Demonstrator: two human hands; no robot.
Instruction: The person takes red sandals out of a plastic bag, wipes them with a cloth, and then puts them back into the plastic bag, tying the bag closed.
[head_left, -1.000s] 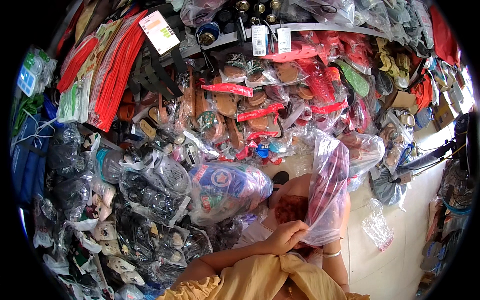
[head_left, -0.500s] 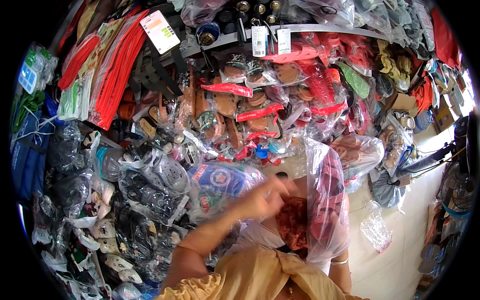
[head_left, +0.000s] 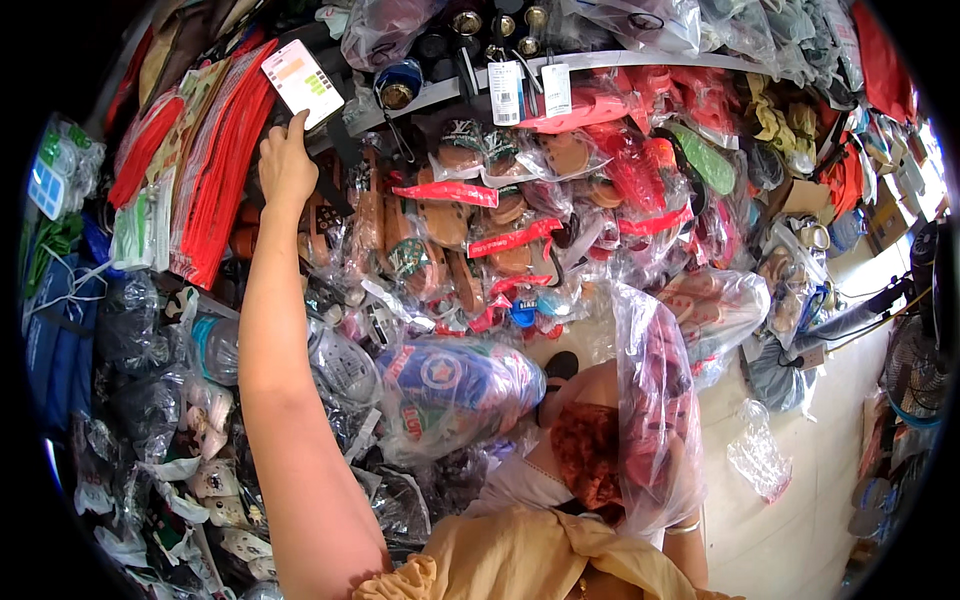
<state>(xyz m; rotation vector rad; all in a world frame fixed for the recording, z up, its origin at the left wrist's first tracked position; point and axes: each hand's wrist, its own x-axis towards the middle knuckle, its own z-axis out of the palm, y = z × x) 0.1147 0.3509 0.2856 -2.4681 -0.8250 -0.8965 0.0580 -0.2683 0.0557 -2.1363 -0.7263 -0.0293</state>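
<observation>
Your left hand has risen to the upper left of the frame, fingertips touching the white hanging card, while your right hand, lower right, grips the clear plastic bag of red footwear.

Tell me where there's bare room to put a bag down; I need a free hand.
Only the pale floor at right is bare, bordered by the crumpled clear bag and the hanging bagged sandals. The wall around the left hand is packed with bagged footwear; the right hand holds a clear bag.
</observation>
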